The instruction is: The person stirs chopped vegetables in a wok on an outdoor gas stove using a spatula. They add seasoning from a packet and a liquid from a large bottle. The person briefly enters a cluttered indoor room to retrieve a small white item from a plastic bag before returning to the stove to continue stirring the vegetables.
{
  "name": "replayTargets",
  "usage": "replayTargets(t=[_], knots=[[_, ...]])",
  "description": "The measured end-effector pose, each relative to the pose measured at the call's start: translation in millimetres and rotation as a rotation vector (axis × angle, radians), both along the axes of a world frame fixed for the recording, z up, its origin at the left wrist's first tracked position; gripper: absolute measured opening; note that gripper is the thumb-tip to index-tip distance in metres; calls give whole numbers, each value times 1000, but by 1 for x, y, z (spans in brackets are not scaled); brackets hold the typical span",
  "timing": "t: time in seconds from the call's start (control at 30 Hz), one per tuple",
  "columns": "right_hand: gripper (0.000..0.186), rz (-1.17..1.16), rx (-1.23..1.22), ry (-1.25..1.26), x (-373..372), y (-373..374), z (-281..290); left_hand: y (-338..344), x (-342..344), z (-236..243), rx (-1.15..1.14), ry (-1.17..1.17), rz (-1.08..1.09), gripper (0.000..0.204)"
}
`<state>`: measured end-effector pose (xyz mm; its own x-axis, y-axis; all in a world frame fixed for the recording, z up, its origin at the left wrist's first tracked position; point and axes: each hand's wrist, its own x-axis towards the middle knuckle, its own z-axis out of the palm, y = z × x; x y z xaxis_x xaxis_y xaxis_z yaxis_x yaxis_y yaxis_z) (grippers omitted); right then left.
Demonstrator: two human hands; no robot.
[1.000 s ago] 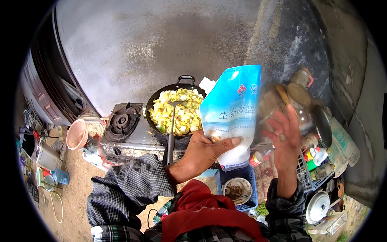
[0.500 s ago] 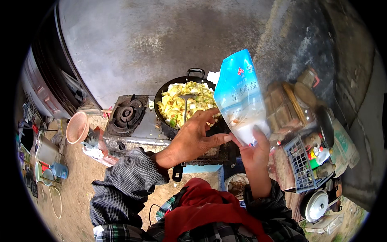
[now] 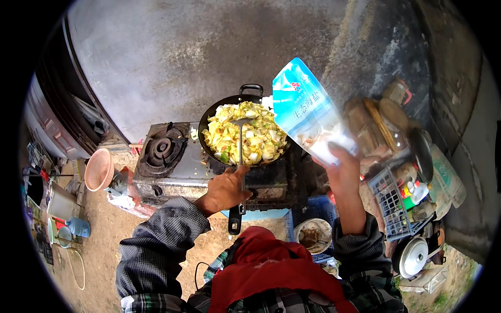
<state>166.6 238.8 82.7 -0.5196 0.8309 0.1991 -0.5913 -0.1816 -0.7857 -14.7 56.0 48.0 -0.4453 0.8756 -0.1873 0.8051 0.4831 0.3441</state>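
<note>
A black pan [image 3: 205, 116] on the stove is full of chopped cabbage [image 3: 255, 136], yellow-green and white. The metal head of a spatula [image 3: 240, 136] rests on the cabbage, its shaft running toward me. My left hand [image 3: 225, 189] is closed around that shaft, just off the pan's near rim. Below it sticks out a black handle end with a hole [image 3: 235, 224]; I cannot tell whether it belongs to pan or spatula. To the right, my right hand [image 3: 342, 167] grips the lower end of a blue and clear salt bag [image 3: 305, 107], tilted up leftward, with white grains at its bottom.
An unused burner [image 3: 163, 148] lies left of the pan. A grey wall [image 3: 209, 36] rises behind the stove [image 3: 172, 182]. At the right are a basket of bottles [image 3: 389, 201] and a lidded white pot [image 3: 413, 256]. Below stands a bucket [image 3: 313, 235]; a pink colander [image 3: 99, 169] is at left.
My left hand has moved from beside the bag down and left onto the spatula shaft. The salt bag has tilted further left, and my right hand has shifted slightly.
</note>
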Motion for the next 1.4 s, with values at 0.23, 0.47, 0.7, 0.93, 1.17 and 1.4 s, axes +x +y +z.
replayTargets(t=[0.23,0.47,0.7,0.93,1.17,1.4], knots=[[53,-38,20,-8,-8,1,-4,-12,-30,-7,204,-224,158,59],[56,-104,161,-35,-34,20,13,-63,-58,16,456,-523,306,56],[54,-147,202,-219,-84,39,11,-94,-33,32,685,-895,445,56],[51,-131,239,-217,-122,40,6,-113,-33,22,781,-977,518,57],[41,-224,399,-327,-129,57,13,-115,-42,14,805,-1070,526,58],[35,-189,385,-414,-127,53,20,-114,-44,8,831,-1109,559,54]])
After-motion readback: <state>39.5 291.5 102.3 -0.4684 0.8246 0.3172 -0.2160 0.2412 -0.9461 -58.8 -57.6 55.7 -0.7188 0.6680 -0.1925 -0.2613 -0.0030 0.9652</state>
